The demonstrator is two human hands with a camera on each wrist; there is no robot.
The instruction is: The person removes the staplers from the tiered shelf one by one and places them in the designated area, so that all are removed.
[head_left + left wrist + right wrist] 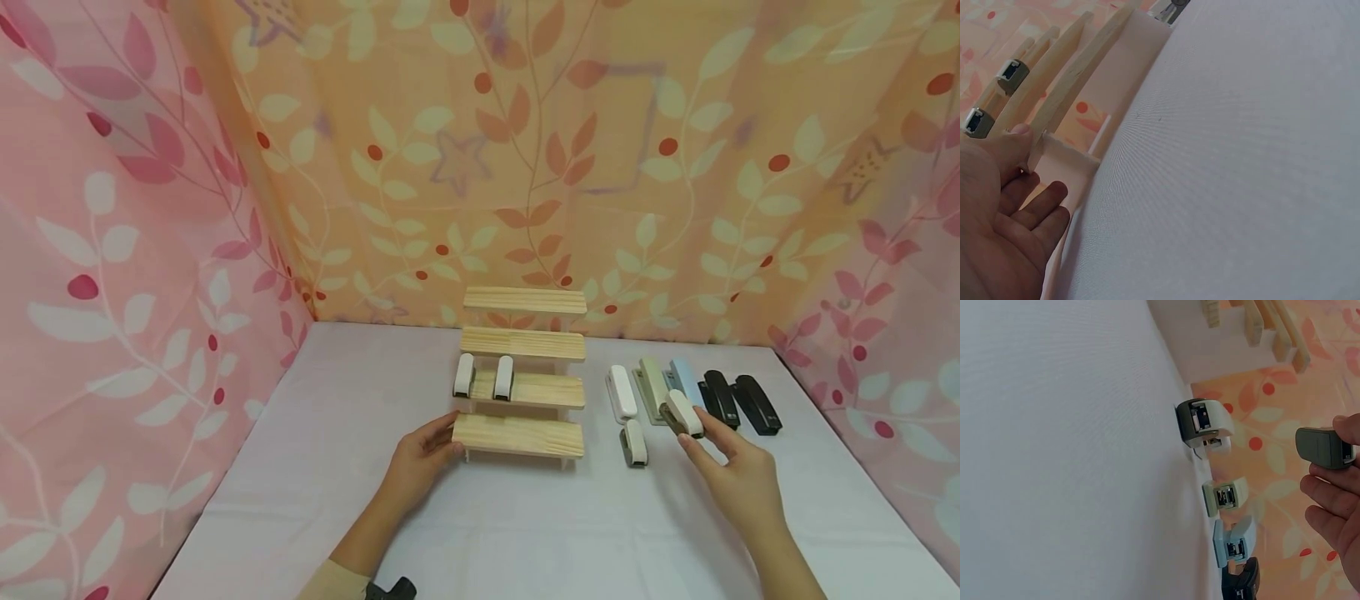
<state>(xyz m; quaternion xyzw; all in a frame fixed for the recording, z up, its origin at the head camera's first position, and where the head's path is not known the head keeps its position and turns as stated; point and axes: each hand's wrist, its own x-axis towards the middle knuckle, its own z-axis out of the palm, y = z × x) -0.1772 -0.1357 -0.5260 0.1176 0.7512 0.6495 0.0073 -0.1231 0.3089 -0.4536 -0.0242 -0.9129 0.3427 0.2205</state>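
My left hand (417, 468) pinches the left end of the lowest board of a stepped wooden rack (517, 435), thumb above and fingers below in the left wrist view. Two small white staplers (464, 375) stand on its second board from the bottom, one at the left end and one left of the middle. My right hand (742, 483) holds a similar white stapler (684, 412) between thumb and fingers, raised above the table right of the rack. Its dark grey base (1322, 447) shows in the right wrist view. Another small white stapler (634, 443) lies just left of it.
Behind the held stapler stand a longer white stapler (622, 393), a green stapler (651, 390), a light blue stapler (683, 379) and two black staplers (757, 406). A white cloth covers the table (300, 467). Flower-patterned curtains (420, 192) hang at the back and sides.
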